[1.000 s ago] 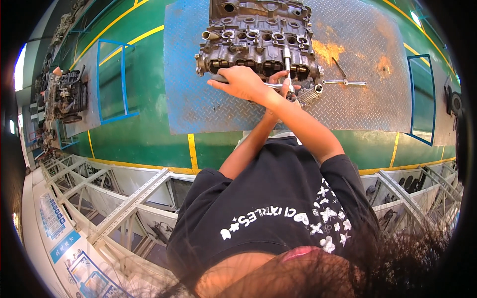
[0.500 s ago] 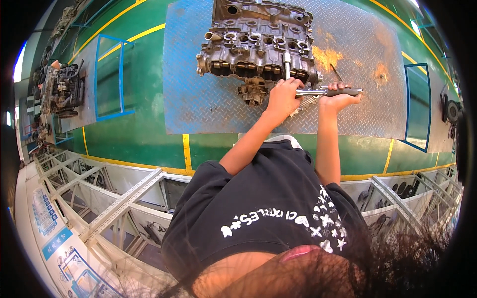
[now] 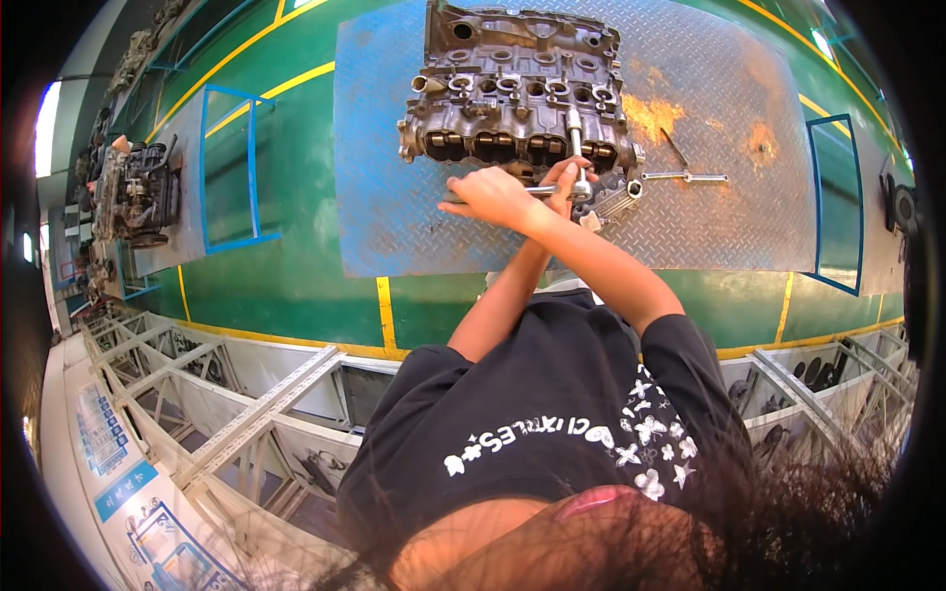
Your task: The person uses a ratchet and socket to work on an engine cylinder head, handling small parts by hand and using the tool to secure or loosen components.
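Note:
A cast metal engine cylinder head (image 3: 512, 89) rests on a tread-plate platform (image 3: 386, 231). A silver extension bar (image 3: 576, 128) stands in it at its near right, joined to a ratchet (image 3: 579, 188). My left hand (image 3: 564, 177) is closed around the tool where bar and ratchet meet, partly hidden by my other arm. My right hand (image 3: 488, 197) crosses over the left arm and grips the ratchet handle, pointing to the left. A wrench with a crossbar (image 3: 685, 175) and a cast bracket (image 3: 616, 202) lie to the right.
Another engine (image 3: 138, 192) stands on a plate at the left, beside a blue frame (image 3: 251, 187). A second blue frame (image 3: 813, 197) is at the right, near dark round parts (image 3: 902, 207). Metal racks (image 3: 266, 404) run behind me. Rust patches mark the platform's right half.
Half a second ago the handle pointed right in my right hand; it has swung left with that hand, so my forearms cross again, much as one second ago.

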Demonstrator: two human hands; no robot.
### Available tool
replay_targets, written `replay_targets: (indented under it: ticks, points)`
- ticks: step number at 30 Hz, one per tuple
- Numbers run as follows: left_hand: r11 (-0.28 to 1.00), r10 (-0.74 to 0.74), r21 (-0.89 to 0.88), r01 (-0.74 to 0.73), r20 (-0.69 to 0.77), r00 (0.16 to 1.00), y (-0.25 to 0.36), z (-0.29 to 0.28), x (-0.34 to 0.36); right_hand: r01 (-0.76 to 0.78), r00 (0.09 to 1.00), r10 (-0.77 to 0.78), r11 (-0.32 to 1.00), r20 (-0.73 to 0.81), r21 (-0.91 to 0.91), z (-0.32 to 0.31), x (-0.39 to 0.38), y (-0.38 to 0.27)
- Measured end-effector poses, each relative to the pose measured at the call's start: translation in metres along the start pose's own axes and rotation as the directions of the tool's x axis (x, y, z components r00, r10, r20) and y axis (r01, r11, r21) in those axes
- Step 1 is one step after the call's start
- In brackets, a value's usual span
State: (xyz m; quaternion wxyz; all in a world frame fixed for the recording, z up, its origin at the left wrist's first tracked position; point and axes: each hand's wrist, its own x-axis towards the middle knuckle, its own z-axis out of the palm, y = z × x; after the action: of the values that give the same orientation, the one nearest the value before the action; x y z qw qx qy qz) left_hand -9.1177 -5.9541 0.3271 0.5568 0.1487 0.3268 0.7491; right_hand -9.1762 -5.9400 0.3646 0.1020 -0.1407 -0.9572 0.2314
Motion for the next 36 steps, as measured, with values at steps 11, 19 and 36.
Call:
replay_targets:
  ticks: [11,19,36]
  points:
    - [0.407,0.025,0.911,-0.07,0.065,0.998,0.057,0.05,0.004,0.499,-0.089,0.921,0.371,-0.379,0.783,-0.155,-0.091,0.057]
    - [0.106,-0.071,0.959,-0.264,0.272,0.96,0.044,0.039,0.004,0.587,-0.319,0.94,0.293,-0.117,0.755,-0.115,-0.142,0.084]
    - [0.993,0.039,0.099,-0.059,0.196,0.98,0.028,0.014,-0.02,-0.176,0.895,0.33,0.879,-0.299,0.443,-0.093,-0.019,-0.017]
